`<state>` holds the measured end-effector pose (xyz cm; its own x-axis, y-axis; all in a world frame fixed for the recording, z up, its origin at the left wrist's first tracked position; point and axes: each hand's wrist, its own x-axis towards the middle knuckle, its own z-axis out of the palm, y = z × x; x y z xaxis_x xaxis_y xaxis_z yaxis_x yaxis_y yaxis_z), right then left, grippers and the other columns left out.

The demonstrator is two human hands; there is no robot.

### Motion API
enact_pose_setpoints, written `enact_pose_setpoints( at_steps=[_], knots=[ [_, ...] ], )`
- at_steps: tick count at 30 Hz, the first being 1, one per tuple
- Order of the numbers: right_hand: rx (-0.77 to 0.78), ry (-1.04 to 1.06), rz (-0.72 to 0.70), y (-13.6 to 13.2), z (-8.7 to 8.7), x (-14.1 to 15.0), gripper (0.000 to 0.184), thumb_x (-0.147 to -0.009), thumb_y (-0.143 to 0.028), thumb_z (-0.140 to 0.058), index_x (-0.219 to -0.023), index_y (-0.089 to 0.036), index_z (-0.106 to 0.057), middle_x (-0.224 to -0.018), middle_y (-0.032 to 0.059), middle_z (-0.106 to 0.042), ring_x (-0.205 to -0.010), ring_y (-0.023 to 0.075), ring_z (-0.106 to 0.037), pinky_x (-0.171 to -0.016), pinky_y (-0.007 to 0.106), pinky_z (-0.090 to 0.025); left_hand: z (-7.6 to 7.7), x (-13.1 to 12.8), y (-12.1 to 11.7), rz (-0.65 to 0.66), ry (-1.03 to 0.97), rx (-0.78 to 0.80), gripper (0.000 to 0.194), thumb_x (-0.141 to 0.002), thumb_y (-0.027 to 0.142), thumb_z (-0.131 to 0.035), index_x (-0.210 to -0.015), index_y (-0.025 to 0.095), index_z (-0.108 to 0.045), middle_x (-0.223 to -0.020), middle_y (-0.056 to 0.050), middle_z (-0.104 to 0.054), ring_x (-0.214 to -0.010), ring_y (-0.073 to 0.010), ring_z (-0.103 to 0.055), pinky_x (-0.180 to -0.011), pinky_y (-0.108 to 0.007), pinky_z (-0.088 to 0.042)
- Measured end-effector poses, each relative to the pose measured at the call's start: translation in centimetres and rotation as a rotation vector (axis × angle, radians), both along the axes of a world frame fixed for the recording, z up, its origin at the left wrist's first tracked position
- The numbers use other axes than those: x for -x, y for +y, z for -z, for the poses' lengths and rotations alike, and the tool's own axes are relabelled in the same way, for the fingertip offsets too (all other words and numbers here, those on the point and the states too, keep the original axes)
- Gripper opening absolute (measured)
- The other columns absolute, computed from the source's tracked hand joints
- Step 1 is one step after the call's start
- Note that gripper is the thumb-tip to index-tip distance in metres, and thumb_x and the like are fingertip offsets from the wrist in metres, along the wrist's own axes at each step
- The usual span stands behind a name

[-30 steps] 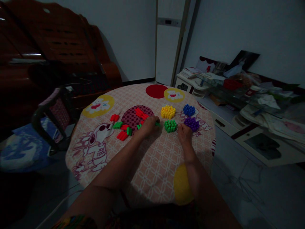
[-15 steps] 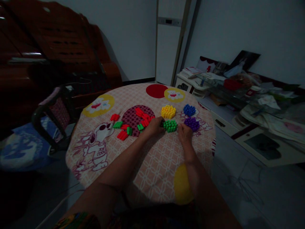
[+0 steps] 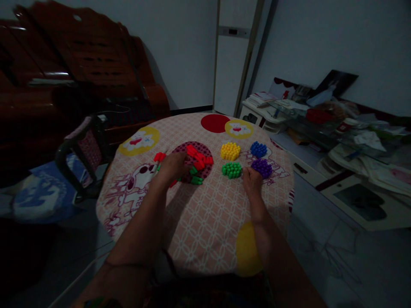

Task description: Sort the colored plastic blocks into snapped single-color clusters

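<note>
My left hand hovers palm down over the left group of pieces, its fingers apart as far as they show; the fingertips are partly hidden. Under and beside it lie small green plastic pieces and red plastic pieces, the red ones lying on a dark red printed circle. My right hand is closed with the fingers pinched, just right of a cluster of green knobbed pieces. What it holds, if anything, is hidden. Close by its far side sits a purple cluster.
Behind the green cluster stand a yellow cluster and a blue cluster. A patterned cloth covers the round table. A chair is at the left, a wooden sofa behind, and a cluttered cabinet at the right.
My left hand has moved left from the green cluster to the loose pieces. Green pieces now show at the front of the red ones. My right hand has stayed beside the green cluster.
</note>
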<state>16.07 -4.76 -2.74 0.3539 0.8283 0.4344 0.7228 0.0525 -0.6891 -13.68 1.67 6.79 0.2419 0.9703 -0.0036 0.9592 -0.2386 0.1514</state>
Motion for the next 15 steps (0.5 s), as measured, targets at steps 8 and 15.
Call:
enact_pose_setpoints(
  at_steps=[8,15],
  knots=[
    [0.016,-0.029,0.003,0.0,-0.1,0.0,0.038,-0.094,-0.041,-0.039,-0.064,-0.022,-0.052,-0.059,0.0007,-0.055,-0.058,0.0147,-0.044,-0.06,0.029,-0.027,1.0,2.1,-0.9,0.019,0.106,0.105,0.028,-0.074,0.019,-0.062,-0.098,0.022,-0.076,-0.102,-0.007,-0.077,-0.096,-0.0268,-0.069,-0.078,-0.03,-0.049],
    [0.029,-0.027,-0.002,-0.1,-0.2,0.1,0.038,-0.095,-0.04,-0.038,-0.066,-0.022,-0.054,-0.062,0.0018,-0.058,-0.059,0.015,-0.046,-0.061,0.028,-0.029,2.8,0.9,-0.4,0.091,-0.041,0.058,0.033,-0.071,0.012,-0.058,-0.1,0.018,-0.074,-0.104,-0.011,-0.076,-0.097,-0.0268,-0.069,-0.083,-0.032,-0.05]
  ],
)
